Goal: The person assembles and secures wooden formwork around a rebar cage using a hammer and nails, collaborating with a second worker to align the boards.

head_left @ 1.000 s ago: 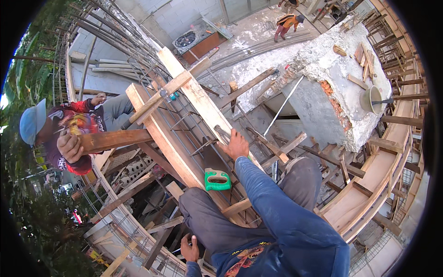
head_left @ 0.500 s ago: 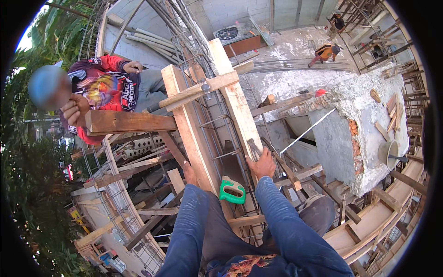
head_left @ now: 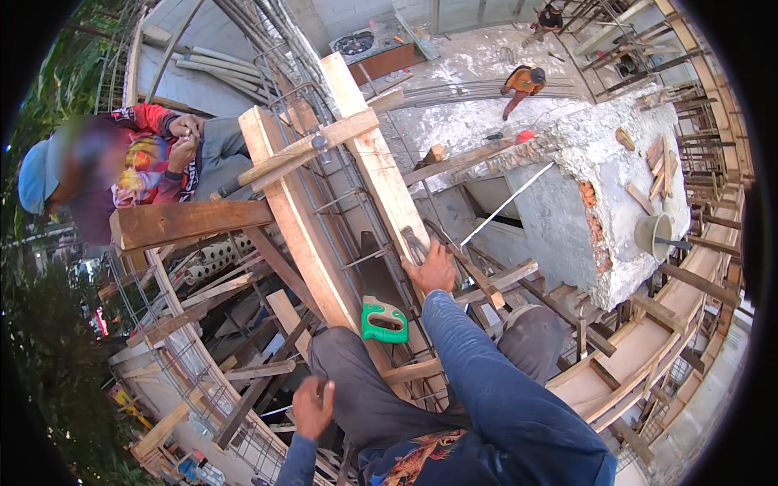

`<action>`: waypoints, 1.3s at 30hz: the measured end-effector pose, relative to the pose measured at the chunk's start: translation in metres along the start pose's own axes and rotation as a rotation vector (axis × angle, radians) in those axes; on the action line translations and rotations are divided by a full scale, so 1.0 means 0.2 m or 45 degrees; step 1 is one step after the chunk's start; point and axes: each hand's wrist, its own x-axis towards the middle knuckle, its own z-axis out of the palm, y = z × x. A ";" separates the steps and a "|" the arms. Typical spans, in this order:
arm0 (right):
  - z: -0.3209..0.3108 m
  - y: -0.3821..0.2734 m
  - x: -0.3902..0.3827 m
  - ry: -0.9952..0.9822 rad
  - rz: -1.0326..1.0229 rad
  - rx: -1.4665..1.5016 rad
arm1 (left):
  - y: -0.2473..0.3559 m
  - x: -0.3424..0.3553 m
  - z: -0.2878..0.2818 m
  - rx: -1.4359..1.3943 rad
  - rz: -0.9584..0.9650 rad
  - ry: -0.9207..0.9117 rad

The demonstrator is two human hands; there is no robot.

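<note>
While the wearer straddles the formwork, right hand [head_left: 433, 271] clenched on a pair of pincers [head_left: 413, 243] at the rebar cage [head_left: 356, 219], centre frame; left hand [head_left: 312, 407] at 7 o'clock, fingers curled, holding nothing visible; green-handled saw [head_left: 383, 320] between both; co-worker's hands [head_left: 188, 130] at 10 o'clock

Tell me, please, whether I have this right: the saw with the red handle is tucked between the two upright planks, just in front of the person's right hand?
Not quite: the saw handle is green, not red, as the head view shows. The rest holds: it sits between the two upright planks, just in front of the right hand, which rests at the edge of the right-hand plank.
</note>
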 end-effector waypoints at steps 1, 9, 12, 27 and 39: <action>-0.01 0.01 0.01 0.012 0.010 0.001 | 0.01 -0.17 -0.09 -0.024 -0.061 -0.190; 0.00 0.06 0.00 0.030 0.006 0.022 | -0.49 -1.59 -0.12 -0.689 -1.149 -1.237; -0.01 0.03 -0.01 0.004 -0.010 0.030 | -0.36 -1.57 -0.15 -0.674 -1.134 -1.117; -0.05 0.02 -0.03 -0.025 -0.036 0.044 | -0.08 -0.98 -0.31 -0.627 -0.753 -0.849; -0.05 0.03 -0.04 0.041 -0.024 0.080 | -0.02 -0.99 -0.43 -0.473 -0.631 -0.937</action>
